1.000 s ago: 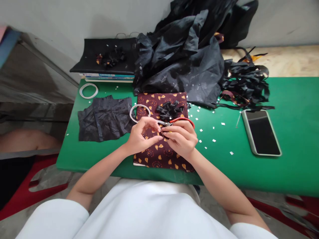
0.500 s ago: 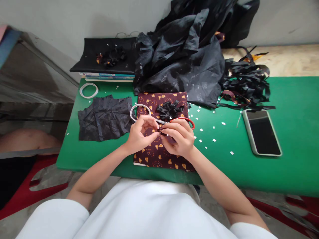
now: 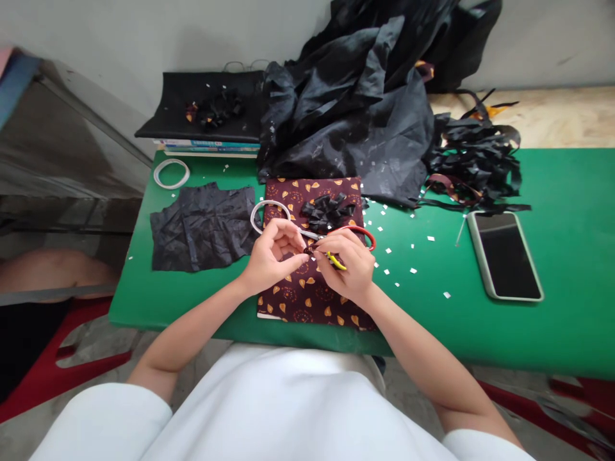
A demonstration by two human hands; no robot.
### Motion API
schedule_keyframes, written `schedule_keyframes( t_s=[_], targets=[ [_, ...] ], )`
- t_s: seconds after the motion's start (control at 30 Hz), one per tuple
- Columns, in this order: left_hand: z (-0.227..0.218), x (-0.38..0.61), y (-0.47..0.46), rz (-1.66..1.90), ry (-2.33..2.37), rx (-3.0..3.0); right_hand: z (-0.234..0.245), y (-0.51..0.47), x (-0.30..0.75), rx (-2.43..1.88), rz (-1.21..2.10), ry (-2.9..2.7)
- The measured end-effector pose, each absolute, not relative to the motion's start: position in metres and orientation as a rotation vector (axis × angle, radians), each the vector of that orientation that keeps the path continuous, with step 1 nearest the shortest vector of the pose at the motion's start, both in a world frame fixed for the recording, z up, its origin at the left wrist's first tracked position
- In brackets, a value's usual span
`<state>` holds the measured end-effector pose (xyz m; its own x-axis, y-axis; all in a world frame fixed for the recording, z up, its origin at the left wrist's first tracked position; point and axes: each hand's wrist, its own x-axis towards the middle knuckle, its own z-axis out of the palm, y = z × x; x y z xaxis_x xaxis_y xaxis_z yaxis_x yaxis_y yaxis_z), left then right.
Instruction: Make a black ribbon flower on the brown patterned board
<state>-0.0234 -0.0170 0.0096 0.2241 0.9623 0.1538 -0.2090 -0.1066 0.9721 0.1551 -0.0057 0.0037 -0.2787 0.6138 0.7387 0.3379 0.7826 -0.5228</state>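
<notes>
My left hand [image 3: 271, 256] and my right hand [image 3: 346, 262] meet over a maroon patterned cloth-covered pad [image 3: 312, 294] on the green table [image 3: 552, 333]. Both pinch a small dark piece [image 3: 310, 254] between their fingertips. A thin yellow strip [image 3: 336, 260] shows in my right fingers. Red-handled scissors [image 3: 353, 232] lie just behind my right hand. A little black ribbon bow [image 3: 328, 211] rests on the pad behind the hands. A white tape ring [image 3: 266, 214] lies at the pad's left edge.
A crumpled black sheet [image 3: 202, 227] lies left of the pad, a second white ring [image 3: 171, 173] behind it. Heaped black fabric [image 3: 355, 115] and black ribbon scraps [image 3: 473, 166] fill the back. A phone [image 3: 504, 255] lies at right. Small white bits dot the table.
My hands have shifted slightly toward the back of the pad while working the small dark piece. A yellow strip has come into sight in my right fingers.
</notes>
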Motion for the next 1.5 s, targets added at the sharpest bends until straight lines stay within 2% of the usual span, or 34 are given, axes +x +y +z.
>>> schedule_keyframes(
  t_s=[0.53,0.93,1.5],
  targets=[
    [0.0087,-0.0222,-0.0169,1.187,0.850,1.299,0.0065,-0.0057,0.1564,-0.680,0.424,-1.904],
    [0.0089,-0.0213,-0.0177,1.212,0.854,1.344,0.0053,-0.0065,0.1552,-0.729,0.364,-1.954],
    [0.0106,-0.0215,-0.0204,1.189,0.873,1.384,0.0060,-0.0085,0.1555,-0.760,0.526,-1.930]
  ],
)
